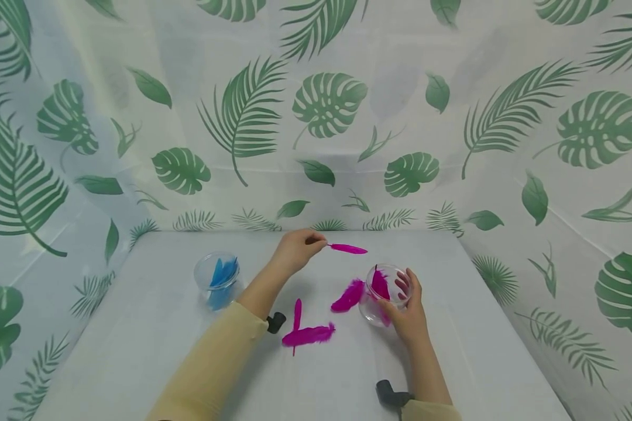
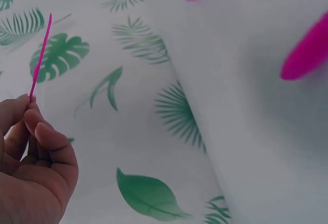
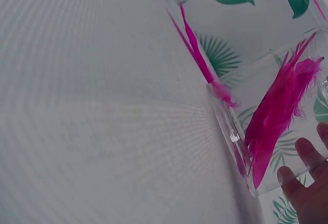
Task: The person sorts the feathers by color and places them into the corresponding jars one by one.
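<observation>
Between thumb and fingertips, my left hand (image 1: 298, 250) pinches the quill of a magenta feather (image 1: 349, 249) (image 2: 42, 57), held above the far part of the table. My right hand (image 1: 412, 310) (image 3: 312, 183) grips a clear cup (image 1: 366, 313) by its right side, thumb in front and fingers round the far side. Several magenta feathers (image 1: 380, 285) (image 3: 279, 111) stand inside that cup. Just left of it lies a fluffy magenta feather (image 1: 349, 296). Two more magenta feathers lie crossed nearer the front, one upright (image 1: 297, 313) and one sideways (image 1: 311, 335).
A second clear cup (image 1: 202, 272) with blue feathers (image 1: 223, 280) stands at the left, beside my left forearm. The white table (image 1: 137, 351) ends at a leaf-printed sheet (image 1: 347, 187) at the back and sides. Black wrist mounts (image 1: 392, 394) stick out from both arms.
</observation>
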